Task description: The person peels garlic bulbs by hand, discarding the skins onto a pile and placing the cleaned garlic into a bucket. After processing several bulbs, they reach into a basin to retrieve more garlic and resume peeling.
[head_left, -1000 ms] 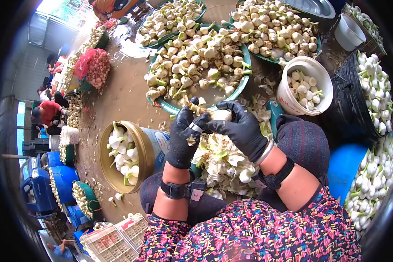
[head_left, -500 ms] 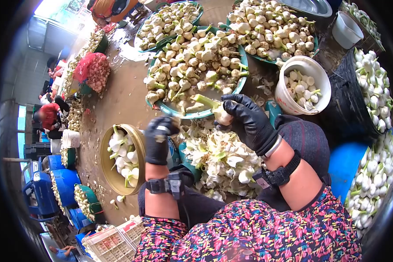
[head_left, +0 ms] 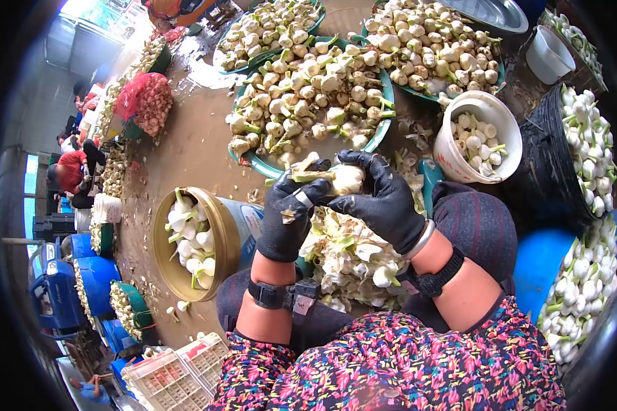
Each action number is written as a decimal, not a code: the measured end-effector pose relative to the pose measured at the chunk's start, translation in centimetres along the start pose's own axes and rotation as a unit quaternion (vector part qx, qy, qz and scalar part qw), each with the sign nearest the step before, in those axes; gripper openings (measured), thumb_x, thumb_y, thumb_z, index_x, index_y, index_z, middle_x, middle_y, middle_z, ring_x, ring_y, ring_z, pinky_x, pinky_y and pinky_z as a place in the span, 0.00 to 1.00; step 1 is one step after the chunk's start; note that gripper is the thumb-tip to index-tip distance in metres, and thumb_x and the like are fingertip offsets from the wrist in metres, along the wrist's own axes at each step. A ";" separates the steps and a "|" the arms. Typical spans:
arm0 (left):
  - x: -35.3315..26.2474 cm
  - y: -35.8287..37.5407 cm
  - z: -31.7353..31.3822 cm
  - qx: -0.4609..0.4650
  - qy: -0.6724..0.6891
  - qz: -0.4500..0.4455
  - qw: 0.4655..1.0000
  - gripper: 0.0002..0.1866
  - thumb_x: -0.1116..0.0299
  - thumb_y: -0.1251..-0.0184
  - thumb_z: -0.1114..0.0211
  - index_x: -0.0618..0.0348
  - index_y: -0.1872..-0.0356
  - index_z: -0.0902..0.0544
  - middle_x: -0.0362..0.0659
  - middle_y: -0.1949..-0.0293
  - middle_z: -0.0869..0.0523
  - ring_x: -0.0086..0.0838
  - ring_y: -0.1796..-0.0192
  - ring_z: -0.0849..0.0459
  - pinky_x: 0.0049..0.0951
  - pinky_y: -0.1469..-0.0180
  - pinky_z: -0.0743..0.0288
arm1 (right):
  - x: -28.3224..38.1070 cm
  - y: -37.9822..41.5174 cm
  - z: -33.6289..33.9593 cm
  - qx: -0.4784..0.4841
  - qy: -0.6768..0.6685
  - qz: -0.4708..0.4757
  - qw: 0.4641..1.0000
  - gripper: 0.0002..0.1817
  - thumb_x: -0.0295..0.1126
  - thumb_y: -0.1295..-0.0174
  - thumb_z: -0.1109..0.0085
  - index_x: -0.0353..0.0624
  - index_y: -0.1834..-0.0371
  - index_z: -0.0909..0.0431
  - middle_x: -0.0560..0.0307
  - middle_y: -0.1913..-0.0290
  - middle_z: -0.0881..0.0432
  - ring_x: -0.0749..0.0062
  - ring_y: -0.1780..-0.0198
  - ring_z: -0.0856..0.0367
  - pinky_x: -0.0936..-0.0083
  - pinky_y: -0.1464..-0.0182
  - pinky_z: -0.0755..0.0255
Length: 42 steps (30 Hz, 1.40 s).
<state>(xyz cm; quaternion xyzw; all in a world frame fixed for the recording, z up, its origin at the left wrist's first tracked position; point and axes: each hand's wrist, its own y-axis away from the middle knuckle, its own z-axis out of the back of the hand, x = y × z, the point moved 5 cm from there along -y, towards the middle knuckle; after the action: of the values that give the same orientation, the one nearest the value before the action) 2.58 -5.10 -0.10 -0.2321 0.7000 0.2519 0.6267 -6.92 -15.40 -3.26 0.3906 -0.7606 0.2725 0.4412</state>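
Observation:
Both my hands, in black gloves, meet around one garlic bulb (head_left: 348,179) in front of the middle basin. My right hand (head_left: 384,202) has its fingers curled round the bulb's right side. On the left, my left hand (head_left: 291,212) pinches the stem end, with a dry, peeled-looking strip between thumb and fingers. Below them lies a heap of pale husks and leaves (head_left: 353,253) between my knees. Just beyond my hands a green-rimmed basin (head_left: 382,130) holds many untrimmed bulbs.
A yellow-brown bucket (head_left: 161,236) of white bulbs stands at left, a white bucket (head_left: 445,154) of bulbs at right. Two more full basins stand behind. A black tub (head_left: 545,154) and blue container (head_left: 541,267) are far right. A crate (head_left: 178,373) lies lower left; a person in red (head_left: 68,171) sits far left.
My left hand has moved right and up to the bulb and now grips its stem end. My right hand has shifted slightly down with the bulb, which now points left.

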 end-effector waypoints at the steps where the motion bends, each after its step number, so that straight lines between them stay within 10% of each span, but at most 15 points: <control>1: 0.5 -0.1 0.1 -0.017 0.087 0.039 0.995 0.20 0.74 0.44 0.38 0.70 0.49 0.26 0.47 0.59 0.18 0.27 0.56 0.20 0.27 0.54 0.24 | -0.3 0.0 -0.1 0.008 -0.053 -0.034 0.998 0.33 0.21 0.56 0.31 0.37 0.44 0.34 0.58 0.52 0.24 0.78 0.52 0.25 0.79 0.48 0.28; 6: 0.6 0.0 1.1 0.018 -0.094 -0.039 0.995 0.17 0.77 0.46 0.38 0.68 0.53 0.22 0.43 0.61 0.17 0.25 0.62 0.18 0.25 0.58 0.23 | -0.5 -0.1 0.2 0.008 -0.054 -0.091 0.994 0.30 0.19 0.53 0.34 0.36 0.45 0.33 0.56 0.53 0.23 0.77 0.54 0.24 0.79 0.51 0.26; 12: 0.4 0.8 0.7 0.000 0.090 0.084 0.992 0.17 0.77 0.44 0.39 0.68 0.52 0.23 0.44 0.60 0.17 0.26 0.60 0.18 0.25 0.57 0.23 | -1.0 -0.1 0.7 0.001 -0.136 -0.138 0.981 0.25 0.22 0.48 0.38 0.35 0.45 0.33 0.53 0.55 0.22 0.74 0.57 0.22 0.78 0.53 0.25; 21: 1.1 0.8 1.1 0.035 0.021 0.016 0.999 0.17 0.78 0.46 0.39 0.68 0.52 0.22 0.44 0.62 0.16 0.25 0.61 0.19 0.24 0.56 0.25 | -1.0 0.1 1.0 0.022 -0.064 -0.214 0.974 0.24 0.25 0.47 0.38 0.36 0.45 0.32 0.56 0.54 0.23 0.70 0.57 0.23 0.73 0.56 0.26; 25: 0.6 1.2 1.2 0.058 -0.050 -0.015 0.997 0.16 0.78 0.47 0.40 0.69 0.55 0.22 0.44 0.63 0.16 0.26 0.62 0.18 0.25 0.59 0.24 | -0.3 0.0 0.2 0.252 0.328 0.125 0.902 0.16 0.34 0.42 0.41 0.36 0.54 0.27 0.54 0.61 0.21 0.69 0.63 0.22 0.69 0.61 0.25; 26: 0.5 1.3 1.3 0.039 -0.031 0.010 0.999 0.15 0.78 0.47 0.40 0.69 0.56 0.21 0.44 0.64 0.16 0.26 0.63 0.18 0.25 0.60 0.25 | -1.3 -0.1 0.4 0.207 0.046 -0.104 0.972 0.15 0.36 0.41 0.42 0.37 0.56 0.27 0.54 0.61 0.21 0.69 0.63 0.22 0.69 0.61 0.26; 27: 0.4 1.4 1.4 0.021 -0.012 0.033 0.999 0.13 0.78 0.47 0.40 0.70 0.58 0.21 0.44 0.65 0.16 0.27 0.64 0.18 0.25 0.61 0.25 | -2.3 0.6 -0.3 0.133 -0.242 -0.318 0.907 0.14 0.37 0.41 0.42 0.37 0.58 0.26 0.54 0.62 0.21 0.69 0.62 0.21 0.68 0.61 0.26; 32: 1.0 1.4 1.5 0.004 0.100 0.081 0.992 0.11 0.79 0.48 0.40 0.68 0.61 0.21 0.46 0.65 0.17 0.29 0.66 0.18 0.25 0.63 0.24 | -0.8 0.3 -0.2 0.015 -0.023 -0.277 0.961 0.17 0.33 0.41 0.42 0.37 0.51 0.29 0.52 0.62 0.20 0.72 0.72 0.18 0.81 0.74 0.22; 34: -0.9 1.6 1.0 0.091 -0.282 -0.267 0.917 0.12 0.81 0.51 0.37 0.65 0.63 0.21 0.47 0.67 0.18 0.31 0.68 0.18 0.27 0.63 0.24 | -0.6 0.3 -0.2 0.034 -0.030 -0.252 0.967 0.19 0.33 0.42 0.41 0.37 0.50 0.29 0.52 0.61 0.20 0.72 0.70 0.18 0.80 0.73 0.22; 37: 0.4 2.3 2.0 0.041 -0.469 -0.358 0.807 0.15 0.82 0.55 0.33 0.63 0.63 0.22 0.49 0.69 0.19 0.33 0.67 0.18 0.28 0.62 0.23 | -0.3 0.4 -0.6 0.058 -0.107 -0.208 0.971 0.21 0.33 0.44 0.39 0.38 0.47 0.30 0.53 0.60 0.20 0.72 0.68 0.18 0.79 0.70 0.22; 38: 3.2 2.0 4.6 -0.020 -0.370 -0.217 0.903 0.16 0.79 0.56 0.31 0.63 0.64 0.24 0.49 0.69 0.20 0.34 0.65 0.18 0.29 0.61 0.24 | -0.1 0.4 -0.7 0.065 -0.171 -0.186 0.965 0.23 0.33 0.44 0.38 0.38 0.46 0.30 0.53 0.59 0.20 0.71 0.67 0.18 0.78 0.68 0.22; 39: 1.3 1.9 3.7 -0.009 -0.485 -0.219 0.847 0.12 0.78 0.51 0.35 0.64 0.63 0.23 0.48 0.66 0.19 0.35 0.63 0.18 0.30 0.58 0.24 | 0.3 0.3 -0.8 0.072 -0.235 -0.164 0.955 0.24 0.34 0.45 0.37 0.38 0.45 0.30 0.54 0.59 0.20 0.71 0.65 0.18 0.77 0.67 0.22; 40: 1.7 0.6 5.2 -0.054 -0.070 -0.056 0.995 0.10 0.76 0.48 0.38 0.64 0.63 0.23 0.47 0.66 0.19 0.35 0.63 0.18 0.30 0.58 0.24 | 0.7 0.5 -0.9 0.115 -0.279 -0.158 0.940 0.27 0.33 0.45 0.37 0.39 0.42 0.32 0.53 0.54 0.22 0.68 0.59 0.19 0.74 0.63 0.22; 41: 3.1 0.2 5.4 -0.084 0.360 0.122 0.921 0.09 0.74 0.44 0.41 0.64 0.63 0.22 0.46 0.65 0.19 0.35 0.63 0.18 0.30 0.58 0.24 | 1.2 0.5 -1.0 0.138 -0.296 -0.157 0.932 0.27 0.32 0.45 0.38 0.39 0.41 0.33 0.53 0.52 0.22 0.67 0.57 0.20 0.71 0.60 0.22; 42: 3.5 -0.1 6.8 -0.072 0.262 0.090 0.958 0.11 0.70 0.38 0.47 0.64 0.57 0.24 0.47 0.64 0.18 0.35 0.61 0.18 0.30 0.57 0.23 | 1.5 0.6 -0.9 0.144 -0.294 -0.171 0.929 0.31 0.31 0.48 0.37 0.38 0.40 0.35 0.52 0.50 0.24 0.65 0.53 0.22 0.69 0.57 0.23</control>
<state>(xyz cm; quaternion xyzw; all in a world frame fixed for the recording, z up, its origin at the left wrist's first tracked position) 7.43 -0.83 -4.22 -0.2706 0.8375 0.2875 0.3779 -7.46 -14.93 -1.51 0.6366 -0.7304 0.1731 0.1770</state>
